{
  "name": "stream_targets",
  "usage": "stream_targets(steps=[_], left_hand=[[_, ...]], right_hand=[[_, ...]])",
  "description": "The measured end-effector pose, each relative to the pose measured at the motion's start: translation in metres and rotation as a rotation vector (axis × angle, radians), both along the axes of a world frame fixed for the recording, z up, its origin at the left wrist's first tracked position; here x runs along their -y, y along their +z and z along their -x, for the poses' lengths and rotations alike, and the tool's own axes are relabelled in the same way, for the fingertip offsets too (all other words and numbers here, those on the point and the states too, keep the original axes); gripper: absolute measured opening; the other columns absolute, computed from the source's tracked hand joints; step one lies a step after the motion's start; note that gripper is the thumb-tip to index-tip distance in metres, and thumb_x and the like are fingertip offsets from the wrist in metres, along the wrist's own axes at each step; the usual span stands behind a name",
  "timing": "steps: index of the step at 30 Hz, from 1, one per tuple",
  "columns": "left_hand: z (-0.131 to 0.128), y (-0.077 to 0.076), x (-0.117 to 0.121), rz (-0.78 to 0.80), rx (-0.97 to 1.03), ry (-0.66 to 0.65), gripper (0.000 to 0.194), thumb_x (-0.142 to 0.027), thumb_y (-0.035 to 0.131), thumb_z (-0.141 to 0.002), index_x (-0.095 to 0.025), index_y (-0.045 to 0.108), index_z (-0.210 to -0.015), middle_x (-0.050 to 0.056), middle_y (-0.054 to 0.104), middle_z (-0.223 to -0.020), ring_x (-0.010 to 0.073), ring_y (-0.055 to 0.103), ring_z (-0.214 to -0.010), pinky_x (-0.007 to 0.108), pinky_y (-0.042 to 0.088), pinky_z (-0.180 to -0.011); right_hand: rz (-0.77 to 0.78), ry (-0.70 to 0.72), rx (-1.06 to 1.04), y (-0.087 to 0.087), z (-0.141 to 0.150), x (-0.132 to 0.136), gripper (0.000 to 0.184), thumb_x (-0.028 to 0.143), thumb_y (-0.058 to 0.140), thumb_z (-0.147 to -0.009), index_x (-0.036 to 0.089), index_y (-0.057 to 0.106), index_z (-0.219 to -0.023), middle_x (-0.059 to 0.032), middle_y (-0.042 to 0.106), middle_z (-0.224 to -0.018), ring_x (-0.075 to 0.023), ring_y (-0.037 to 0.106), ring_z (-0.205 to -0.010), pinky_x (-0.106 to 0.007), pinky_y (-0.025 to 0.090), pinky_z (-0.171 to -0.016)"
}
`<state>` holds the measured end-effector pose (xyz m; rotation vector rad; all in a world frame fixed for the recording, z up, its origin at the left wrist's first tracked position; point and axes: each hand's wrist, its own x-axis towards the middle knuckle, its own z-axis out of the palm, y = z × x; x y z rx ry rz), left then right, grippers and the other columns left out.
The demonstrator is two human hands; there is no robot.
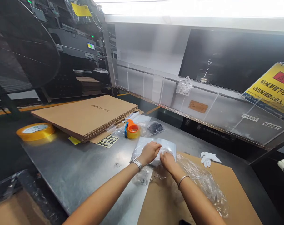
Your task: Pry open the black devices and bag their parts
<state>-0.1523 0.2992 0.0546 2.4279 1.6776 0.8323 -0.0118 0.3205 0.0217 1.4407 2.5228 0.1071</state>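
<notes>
A white package [168, 144], wrapped in clear plastic, lies on the metal table in front of me. My left hand [150, 153], with a metal watch band at the wrist, is closed in a pinch on the plastic wrap over the package. Close beside it, my right hand [167, 161], below a thin bangle, also has its fingers closed on the wrap near the package's front side. Under my fingertips the exact grip is partly hidden. Crumpled clear plastic [202, 182] spreads to the right beneath my right forearm.
Flattened cardboard boxes [95, 114] are stacked at left, near a yellow tape roll [35, 132]. An orange-and-blue tape dispenser [132, 129] and a sticker sheet [108, 141] lie nearby. A white glove [209, 158] rests on a cardboard sheet [222, 179]. A clear barrier [153, 87] stands behind.
</notes>
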Motion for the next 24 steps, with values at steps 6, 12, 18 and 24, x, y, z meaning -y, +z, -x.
stream_targets(steps=[6, 12, 18, 24], left_hand=[[0.002, -0.001, -0.001, 0.005, 0.016, -0.003, 0.018, -0.029, 0.05, -0.087, -0.015, 0.06, -0.092, 0.004, 0.063, -0.091, 0.0162, 0.06, -0.085, 0.038, 0.049, -0.078], [0.004, -0.002, -0.002, 0.008, 0.04, 0.005, 0.019, -0.03, 0.05, -0.088, -0.015, 0.06, -0.093, 0.004, 0.063, -0.091, 0.016, 0.06, -0.084, 0.037, 0.049, -0.077], [0.004, -0.003, 0.0, 0.028, 0.058, 0.002, 0.019, -0.03, 0.05, -0.088, -0.015, 0.06, -0.092, 0.003, 0.063, -0.089, 0.016, 0.06, -0.083, 0.037, 0.049, -0.077], [0.003, -0.006, 0.003, 0.031, 0.095, -0.005, 0.018, -0.03, 0.05, -0.087, -0.015, 0.061, -0.09, 0.003, 0.063, -0.088, 0.016, 0.06, -0.083, 0.038, 0.049, -0.078]], right_hand=[[0.023, 0.023, 0.013, -0.001, 0.001, -0.009, 0.03, 0.032, 0.054, -0.088, 0.015, 0.053, -0.113, -0.0073, 0.057, -0.111, -0.0183, 0.059, -0.093, -0.038, 0.05, -0.078], [0.016, 0.065, 0.006, -0.001, 0.0, -0.012, 0.029, 0.031, 0.054, -0.088, 0.015, 0.054, -0.113, -0.007, 0.057, -0.111, -0.0183, 0.059, -0.093, -0.038, 0.05, -0.079], [-0.017, 0.089, -0.052, -0.013, -0.008, 0.001, 0.027, 0.031, 0.053, -0.089, 0.016, 0.054, -0.111, -0.006, 0.058, -0.11, -0.0174, 0.059, -0.092, -0.037, 0.051, -0.077], [-0.011, 0.17, -0.215, -0.026, -0.018, 0.025, 0.026, 0.029, 0.053, -0.089, 0.016, 0.055, -0.11, -0.0064, 0.056, -0.114, -0.0194, 0.057, -0.099, -0.041, 0.048, -0.083]])
